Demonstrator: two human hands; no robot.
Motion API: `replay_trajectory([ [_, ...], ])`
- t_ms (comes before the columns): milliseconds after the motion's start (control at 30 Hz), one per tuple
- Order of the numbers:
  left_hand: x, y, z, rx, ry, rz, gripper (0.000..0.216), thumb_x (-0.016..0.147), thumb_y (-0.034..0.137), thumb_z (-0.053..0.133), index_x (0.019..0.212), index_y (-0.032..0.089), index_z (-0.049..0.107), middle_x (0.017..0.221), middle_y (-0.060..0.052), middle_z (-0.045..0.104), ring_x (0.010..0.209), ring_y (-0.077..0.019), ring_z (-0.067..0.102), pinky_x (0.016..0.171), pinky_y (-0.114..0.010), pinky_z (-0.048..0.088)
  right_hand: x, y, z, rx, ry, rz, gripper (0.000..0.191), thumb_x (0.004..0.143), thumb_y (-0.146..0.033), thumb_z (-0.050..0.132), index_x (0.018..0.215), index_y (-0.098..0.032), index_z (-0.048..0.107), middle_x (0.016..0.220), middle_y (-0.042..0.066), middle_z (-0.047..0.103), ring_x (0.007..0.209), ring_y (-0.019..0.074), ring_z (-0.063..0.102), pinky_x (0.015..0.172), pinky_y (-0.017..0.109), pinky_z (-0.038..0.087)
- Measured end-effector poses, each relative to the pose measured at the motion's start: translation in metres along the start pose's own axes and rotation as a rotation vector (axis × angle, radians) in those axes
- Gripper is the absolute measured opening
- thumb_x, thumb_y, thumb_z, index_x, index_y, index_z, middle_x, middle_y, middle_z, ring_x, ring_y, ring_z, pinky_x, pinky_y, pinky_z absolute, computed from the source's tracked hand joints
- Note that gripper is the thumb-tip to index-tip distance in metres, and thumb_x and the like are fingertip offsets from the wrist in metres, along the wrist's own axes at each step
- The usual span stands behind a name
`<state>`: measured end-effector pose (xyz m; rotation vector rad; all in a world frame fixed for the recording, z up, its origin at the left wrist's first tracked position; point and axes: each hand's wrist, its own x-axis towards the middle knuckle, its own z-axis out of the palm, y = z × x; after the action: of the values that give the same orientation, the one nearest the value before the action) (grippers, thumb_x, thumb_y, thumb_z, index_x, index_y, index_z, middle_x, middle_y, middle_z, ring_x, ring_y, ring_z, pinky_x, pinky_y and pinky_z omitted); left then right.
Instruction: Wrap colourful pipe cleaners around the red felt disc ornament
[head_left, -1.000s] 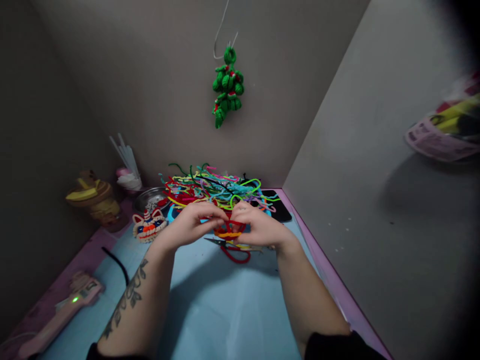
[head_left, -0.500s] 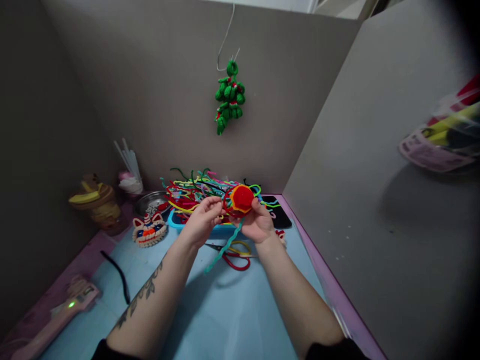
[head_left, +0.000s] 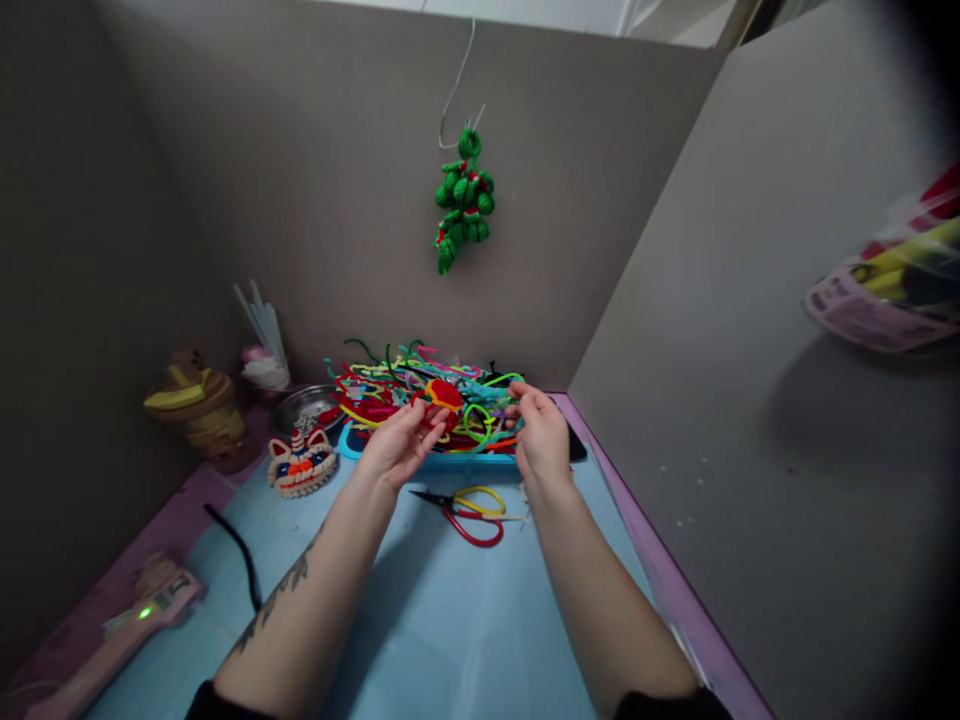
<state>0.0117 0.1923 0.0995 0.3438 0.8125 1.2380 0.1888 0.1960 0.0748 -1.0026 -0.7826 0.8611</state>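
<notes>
My left hand point(head_left: 400, 445) is closed on a small rounded red and orange fuzzy pipe-cleaner piece point(head_left: 444, 396), held over the front of the pile. To its right, apart from the piece, my right hand point(head_left: 544, 440) has thumb and fingers pinched together. Whatever lies between those fingertips blends into the colours behind. Behind both hands, a tangle of coloured pipe cleaners point(head_left: 375, 385) fills a blue tray point(head_left: 480, 462). Scissors point(head_left: 469, 512) with one yellow and one red handle lie on the light blue mat in front of the tray.
Left of the tray are a knitted-looking animal face point(head_left: 301, 465), a metal bowl point(head_left: 281, 410) and a brown cup point(head_left: 202, 415). A black pipe cleaner point(head_left: 238, 550) and a pink device point(head_left: 146, 620) lie nearer. A green ornament point(head_left: 463, 200) hangs at the back wall; a pouch point(head_left: 877, 310) hangs right.
The red and orange piece has moved left, into my left hand's hold. My right hand has let go of it and drawn away right. The teal strand no longer hangs over the scissors.
</notes>
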Motion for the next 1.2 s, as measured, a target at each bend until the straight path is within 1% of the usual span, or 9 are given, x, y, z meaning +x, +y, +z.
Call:
replay_trajectory([
  [100, -0.003, -0.005, 0.005, -0.04, -0.001, -0.018, 0.014, 0.087, 0.006, 0.05, 0.076, 0.013, 0.056, 0.078, -0.004, 0.067, 0.08, -0.0154, 0.069, 0.075, -0.028, 0.056, -0.017, -0.011, 0.0, -0.243, -0.048, -0.379, 0.025, 0.086, -0.031, 0.051, 0.107, -0.021, 0.06, 0.091, 0.004, 0.069, 0.061, 0.0107, 0.059, 0.058, 0.025, 0.047],
  [167, -0.005, -0.012, 0.006, -0.066, -0.026, -0.008, 0.013, 0.086, 0.005, 0.051, 0.078, 0.014, 0.057, 0.076, -0.003, 0.067, 0.081, -0.0159, 0.07, 0.081, -0.032, 0.055, -0.028, -0.016, 0.003, -0.388, -0.109, -0.556, 0.026, 0.087, -0.025, 0.051, 0.113, -0.024, 0.058, 0.096, 0.005, 0.07, 0.078, 0.0153, 0.066, 0.069, 0.029, 0.051],
  [333, -0.014, -0.03, 0.011, -0.113, -0.136, 0.059, 0.012, 0.083, 0.004, 0.056, 0.085, 0.015, 0.06, 0.079, -0.001, 0.068, 0.079, -0.013, 0.069, 0.087, -0.031, 0.053, -0.037, -0.013, 0.009, -0.684, -0.214, -0.91, 0.016, 0.086, -0.019, 0.054, 0.096, -0.024, 0.066, 0.086, 0.003, 0.072, 0.079, 0.0174, 0.066, 0.076, 0.032, 0.052],
  [467, -0.02, -0.032, 0.015, -0.137, -0.164, 0.062, 0.013, 0.084, 0.004, 0.054, 0.079, 0.015, 0.058, 0.08, -0.001, 0.069, 0.082, -0.0148, 0.07, 0.082, -0.03, 0.055, -0.034, -0.014, 0.008, -0.649, -0.109, -0.961, 0.01, 0.085, -0.018, 0.056, 0.089, -0.022, 0.064, 0.078, 0.002, 0.069, 0.074, 0.0159, 0.063, 0.071, 0.03, 0.051],
  [633, -0.02, -0.025, 0.017, -0.188, -0.089, 0.031, 0.013, 0.089, 0.009, 0.049, 0.082, 0.013, 0.059, 0.082, -0.005, 0.069, 0.081, -0.0131, 0.07, 0.073, -0.022, 0.055, -0.032, -0.027, 0.0, -0.548, 0.083, -0.891, 0.002, 0.083, -0.019, 0.059, 0.082, -0.02, 0.06, 0.078, 0.002, 0.063, 0.075, 0.0154, 0.059, 0.071, 0.029, 0.048],
  [833, -0.023, -0.032, 0.015, -0.091, -0.21, 0.163, 0.012, 0.078, 0.007, 0.063, 0.078, 0.016, 0.054, 0.081, -0.002, 0.069, 0.088, -0.017, 0.069, 0.077, -0.027, 0.055, -0.035, -0.029, 0.004, -0.555, -0.047, -0.937, 0.007, 0.082, -0.014, 0.058, 0.081, -0.021, 0.058, 0.078, 0.001, 0.061, 0.077, 0.0153, 0.058, 0.071, 0.029, 0.048],
  [1000, -0.024, -0.037, 0.016, -0.066, -0.214, 0.233, 0.016, 0.074, 0.008, 0.067, 0.075, 0.015, 0.053, 0.078, 0.0, 0.068, 0.08, -0.0137, 0.069, 0.075, -0.025, 0.055, -0.038, -0.023, 0.008, -0.588, -0.118, -0.991, 0.009, 0.083, -0.013, 0.057, 0.083, -0.021, 0.058, 0.079, 0.002, 0.062, 0.078, 0.0158, 0.059, 0.073, 0.031, 0.05],
  [1100, -0.025, -0.036, 0.017, -0.105, -0.21, 0.228, 0.014, 0.076, 0.006, 0.065, 0.076, 0.016, 0.054, 0.074, 0.001, 0.068, 0.074, -0.0122, 0.069, 0.073, -0.025, 0.056, -0.039, -0.021, 0.008, -0.619, -0.133, -1.057, 0.009, 0.083, -0.013, 0.057, 0.085, -0.022, 0.058, 0.079, 0.002, 0.063, 0.077, 0.0161, 0.06, 0.073, 0.031, 0.051],
  [1200, -0.026, -0.032, 0.018, -0.192, -0.172, 0.146, 0.011, 0.082, 0.005, 0.056, 0.08, 0.015, 0.057, 0.074, -0.001, 0.069, 0.075, -0.0128, 0.07, 0.068, -0.022, 0.056, -0.038, -0.023, 0.005, -0.596, -0.051, -1.093, 0.011, 0.081, -0.011, 0.058, 0.085, -0.022, 0.058, 0.08, 0.002, 0.063, 0.077, 0.0157, 0.061, 0.073, 0.031, 0.051],
])
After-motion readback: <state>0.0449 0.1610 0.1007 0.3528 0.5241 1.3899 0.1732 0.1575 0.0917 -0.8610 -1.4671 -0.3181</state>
